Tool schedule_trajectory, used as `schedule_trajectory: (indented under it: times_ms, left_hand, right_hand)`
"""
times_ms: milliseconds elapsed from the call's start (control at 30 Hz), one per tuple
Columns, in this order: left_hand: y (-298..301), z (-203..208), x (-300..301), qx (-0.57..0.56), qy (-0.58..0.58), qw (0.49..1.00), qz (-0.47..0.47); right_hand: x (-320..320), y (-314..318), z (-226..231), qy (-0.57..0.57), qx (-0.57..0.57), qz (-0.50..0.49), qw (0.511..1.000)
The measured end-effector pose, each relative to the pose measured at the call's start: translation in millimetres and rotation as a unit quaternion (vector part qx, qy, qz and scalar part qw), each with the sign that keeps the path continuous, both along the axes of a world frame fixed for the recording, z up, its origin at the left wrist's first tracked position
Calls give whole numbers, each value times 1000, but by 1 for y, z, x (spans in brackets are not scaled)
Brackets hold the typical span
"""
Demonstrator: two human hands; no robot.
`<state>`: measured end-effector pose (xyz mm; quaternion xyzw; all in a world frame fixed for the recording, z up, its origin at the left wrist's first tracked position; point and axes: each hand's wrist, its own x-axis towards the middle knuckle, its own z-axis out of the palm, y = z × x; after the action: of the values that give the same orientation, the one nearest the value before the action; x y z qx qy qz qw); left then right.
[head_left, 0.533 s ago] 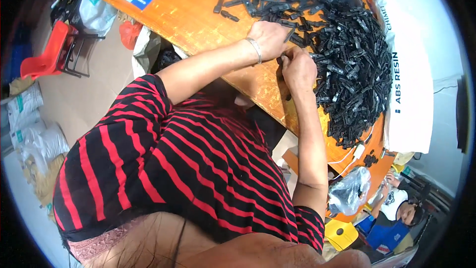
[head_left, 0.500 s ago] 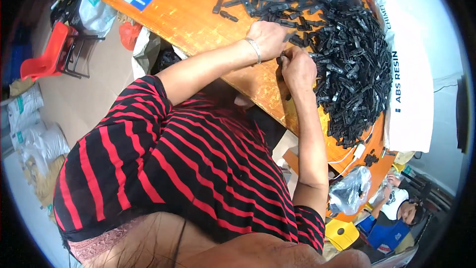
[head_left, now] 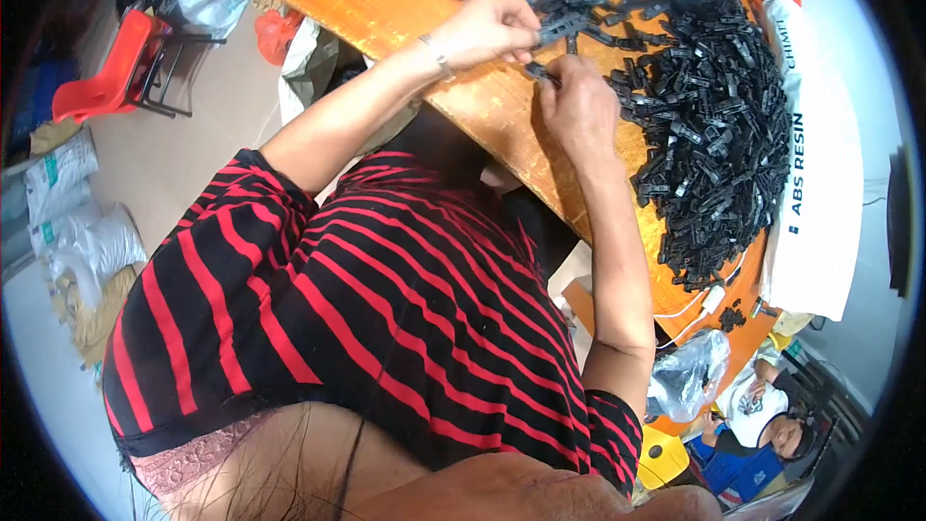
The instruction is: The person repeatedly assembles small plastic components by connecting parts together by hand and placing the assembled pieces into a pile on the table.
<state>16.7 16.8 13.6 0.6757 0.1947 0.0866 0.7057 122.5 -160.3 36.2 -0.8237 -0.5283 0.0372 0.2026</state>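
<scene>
My left hand (head_left: 497,32), with a bracelet at the wrist, is over the orange tabletop (head_left: 502,121). Its fingers are bent around the end of a small black plastic part (head_left: 559,30); part of that grip is hidden. Close beside it, my right hand (head_left: 584,111) is closed, pinching another dark plastic part (head_left: 538,69) between thumb and fingers. Just beyond and to the right of both hands spreads a large heap of black plastic parts (head_left: 719,135).
A white printed sack (head_left: 820,174) lies along the heap's right side. Near the lower right are a white cable connector (head_left: 713,299), a clear plastic bag (head_left: 690,371) and a seated person (head_left: 757,415). A red chair (head_left: 111,68) stands on the floor at left.
My left hand has moved left and slightly up, with its fingers lifted off the tabletop. The right hand stays nearby, its pinched part now showing more. The whole view has shifted slightly.
</scene>
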Motion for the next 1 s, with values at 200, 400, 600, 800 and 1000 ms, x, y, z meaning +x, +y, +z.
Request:
schedule_trajectory:
  times_ms: [200,400,600,800,1000]
  left_hand:
    - [10,-5,-40,-17,20,1000,-4]
    - [5,-13,-41,9,32,998,-59]
    - [-8,-25,-29,155,-10,987,-30]
    - [-17,-34,-29,177,25,983,37]
    - [-22,-31,-29,248,59,965,70]
  right_hand:
    - [-1,6,-16,67,10,29,997]
    - [6,7,9,371,76,-39,925]
    - [6,1,-12,434,71,-107,892]
    - [5,3,-24,411,38,-119,903]
    - [6,4,-37,367,42,-110,923]
